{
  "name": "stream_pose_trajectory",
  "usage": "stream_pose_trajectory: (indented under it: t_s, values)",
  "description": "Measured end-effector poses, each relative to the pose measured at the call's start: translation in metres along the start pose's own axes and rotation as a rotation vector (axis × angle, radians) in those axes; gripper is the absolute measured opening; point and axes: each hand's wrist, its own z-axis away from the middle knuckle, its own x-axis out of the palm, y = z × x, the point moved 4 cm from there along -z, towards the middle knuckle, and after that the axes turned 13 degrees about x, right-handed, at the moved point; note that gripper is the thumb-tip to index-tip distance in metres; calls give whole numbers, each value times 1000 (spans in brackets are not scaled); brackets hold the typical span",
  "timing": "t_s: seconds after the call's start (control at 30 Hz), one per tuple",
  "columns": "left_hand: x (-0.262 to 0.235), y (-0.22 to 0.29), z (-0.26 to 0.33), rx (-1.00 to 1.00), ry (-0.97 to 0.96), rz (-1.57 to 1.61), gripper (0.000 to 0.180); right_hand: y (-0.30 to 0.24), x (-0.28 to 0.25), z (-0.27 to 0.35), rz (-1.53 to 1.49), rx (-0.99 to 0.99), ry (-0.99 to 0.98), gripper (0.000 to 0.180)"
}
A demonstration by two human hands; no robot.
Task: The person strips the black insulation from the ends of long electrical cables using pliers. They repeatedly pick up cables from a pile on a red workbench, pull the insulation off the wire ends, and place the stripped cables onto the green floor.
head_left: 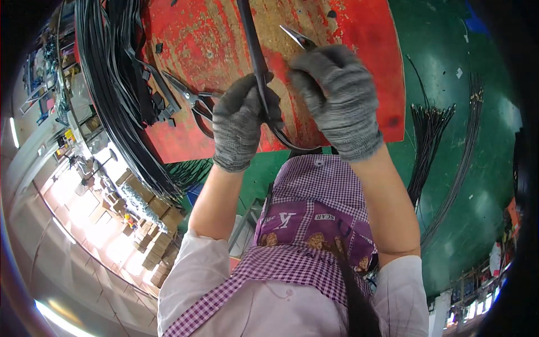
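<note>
My left hand [238, 121], in a grey knit glove with dark fingers, is closed around a long black flat strip [252, 42]. The strip runs from the far table edge down through the grip, and a thin dark cable-like length [286, 139] curves from its lower end toward the near edge. To the right, my right hand [339, 95], gloved alike, is raised with fingers curled and smeared by motion; whether it holds anything is unclear. Just beyond it shows the pointed metal nose of a hand tool [297, 37], its rear hidden. Scissors [193, 100] with black handles lie left of my left hand.
A thick bundle of black strips [104, 84] hangs over the left side of the worn red table [359, 28]. Short black cut pieces [163, 106] lie beside it. Bundles of thin black cables [426, 140] rest on the green floor [449, 224] at right. Stacked cartons [151, 241] stand lower left.
</note>
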Motion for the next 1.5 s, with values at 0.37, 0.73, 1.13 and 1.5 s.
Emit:
stream_pose_trajectory:
  t_s: [0.37, 0.73, 1.13, 1.5]
  values:
    - [2, 9, 11, 141, -66, 100, 34, -34, 21, -7, 420, -177, -263, 24]
    - [7, 6, 12, -1, -138, 126, 42, 32, -30, 13, -423, 422, -88, 36]
    - [19, -22, -3, -118, -286, 627, 46, 46, -11, 1, 571, 642, -517, 45]
    - [35, -28, -6, 165, -110, 326, 27, -1, -32, 104, -1093, 964, -800, 72]
